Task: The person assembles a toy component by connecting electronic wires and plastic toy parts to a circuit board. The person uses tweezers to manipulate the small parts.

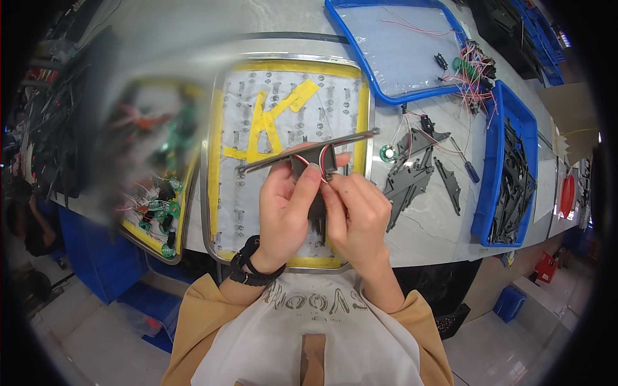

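Between my hands is a dark grey plastic part (pixel 313 154) with a long thin bar across its top. My left hand (pixel 287 201) is closed round it from the left, the thumb lying on its face. Thin red, white and black wires (pixel 322 161) loop over the part. My right hand (pixel 358 209) pinches these wires close to the left thumb tip. The part is held above a metal-rimmed tray (pixel 216 193) lined with printed white sheet and yellow tape. My hands hide the part's lower portion.
On the right lie loose grey plastic parts (pixel 407 183), a screwdriver (pixel 472 168) and a round green board (pixel 387 153). Beyond are a blue bin (pixel 532 138) of grey parts and a blue tray (pixel 370 80) beside tangled wires (pixel 473 74). Another tray (pixel 168 252) holds green boards at left, partly blurred.
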{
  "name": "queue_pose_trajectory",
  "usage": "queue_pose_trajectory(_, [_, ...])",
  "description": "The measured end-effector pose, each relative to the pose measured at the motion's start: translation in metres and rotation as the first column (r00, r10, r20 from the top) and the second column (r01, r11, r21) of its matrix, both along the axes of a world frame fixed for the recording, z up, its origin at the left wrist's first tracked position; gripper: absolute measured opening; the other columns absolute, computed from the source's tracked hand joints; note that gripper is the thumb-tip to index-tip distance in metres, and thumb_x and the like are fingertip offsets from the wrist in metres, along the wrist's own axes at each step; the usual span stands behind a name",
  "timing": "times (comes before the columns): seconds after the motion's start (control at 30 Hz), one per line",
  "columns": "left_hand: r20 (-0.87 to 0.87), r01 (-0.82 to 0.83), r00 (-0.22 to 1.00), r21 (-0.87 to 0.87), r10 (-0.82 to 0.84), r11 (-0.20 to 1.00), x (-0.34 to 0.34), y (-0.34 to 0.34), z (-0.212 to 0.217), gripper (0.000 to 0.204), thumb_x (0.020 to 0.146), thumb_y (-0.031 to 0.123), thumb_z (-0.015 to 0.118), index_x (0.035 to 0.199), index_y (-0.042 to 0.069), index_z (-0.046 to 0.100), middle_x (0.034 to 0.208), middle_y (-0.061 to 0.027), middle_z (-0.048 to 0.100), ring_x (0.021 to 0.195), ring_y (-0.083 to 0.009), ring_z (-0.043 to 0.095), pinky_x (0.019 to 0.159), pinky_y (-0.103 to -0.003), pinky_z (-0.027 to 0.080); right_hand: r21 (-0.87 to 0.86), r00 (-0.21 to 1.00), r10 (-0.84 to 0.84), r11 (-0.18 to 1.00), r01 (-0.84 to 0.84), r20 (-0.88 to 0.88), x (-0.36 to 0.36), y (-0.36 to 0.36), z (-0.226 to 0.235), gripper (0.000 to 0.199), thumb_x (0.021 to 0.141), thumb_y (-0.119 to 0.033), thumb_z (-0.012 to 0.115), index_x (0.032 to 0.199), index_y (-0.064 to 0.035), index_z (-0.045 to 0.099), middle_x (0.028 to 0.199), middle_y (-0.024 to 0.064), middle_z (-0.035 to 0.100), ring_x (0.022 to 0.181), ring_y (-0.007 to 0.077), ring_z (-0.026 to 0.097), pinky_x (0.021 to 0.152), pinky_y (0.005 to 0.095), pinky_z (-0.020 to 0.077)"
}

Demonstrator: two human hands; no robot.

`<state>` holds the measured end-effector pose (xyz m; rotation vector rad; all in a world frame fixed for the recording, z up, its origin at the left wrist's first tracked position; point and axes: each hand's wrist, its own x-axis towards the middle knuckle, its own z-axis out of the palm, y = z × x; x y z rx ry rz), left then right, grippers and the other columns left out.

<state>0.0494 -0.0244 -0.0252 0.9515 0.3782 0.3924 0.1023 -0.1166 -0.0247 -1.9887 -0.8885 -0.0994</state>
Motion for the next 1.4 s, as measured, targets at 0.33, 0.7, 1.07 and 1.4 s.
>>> queue_pose_trajectory(0.33, [-0.016,0.037,0.999,-0.256,-0.042,0.966,-0.003,0.004,0.007,0.027,0.092,0.018,0.038,0.108,-0.003,0.045,0.092,-0.0148,0.059,0.090,-0.0215,0.055,0.084,-0.034,0.042,0.102,0.999,0.009,0.995,-0.004,-0.045,-0.003,0.005,-0.010,0.006,0.073,-0.006,0.060,0.072,-0.0024,0.056,0.064,0.0090,0.052,0.054,0.0259,0.052,0.048,0.0339,0.0404])
queue_pose_trajectory(0.7, [0.124,-0.227,0.963,-0.109,0.239,0.968,-0.024,0.024,0.023,0.030,0.091,0.016,0.040,0.114,-0.003,0.041,0.098,-0.0189,0.058,0.072,-0.0211,0.061,0.069,-0.033,0.051,0.134,0.968,-0.213,0.964,0.231,-0.136,0.048,-0.066,0.032,0.016,0.068,-0.002,0.060,0.085,-0.0024,0.061,0.092,0.0112,0.058,0.083,0.0251,0.054,0.073,0.0321,0.0415])
queue_pose_trajectory(1.07, [0.103,0.028,0.994,0.028,-0.031,0.999,-0.033,0.019,0.038,0.055,0.086,0.031,0.054,0.121,-0.007,0.036,0.085,-0.0192,0.062,0.038,0.0002,0.031,0.041,-0.013,0.027,-0.428,0.880,-0.054,0.858,0.282,0.472,0.111,-0.107,-0.042,0.021,0.066,-0.003,0.065,0.086,-0.0089,0.059,0.107,0.0067,0.052,0.102,0.0280,0.045,0.083,0.0379,0.0347])
queue_pose_trajectory(1.4, [0.039,0.137,0.990,-0.002,-0.137,0.991,-0.035,0.006,0.032,0.034,0.079,0.023,0.065,0.093,-0.006,0.053,0.075,-0.0090,0.063,0.064,-0.0090,0.058,0.057,-0.020,0.045,0.110,0.925,-0.350,0.924,0.367,-0.147,0.116,-0.122,0.011,0.015,0.091,-0.015,0.041,0.093,-0.0007,0.047,0.075,0.0035,0.050,0.064,0.0076,0.043,0.056,0.0204,0.0342])
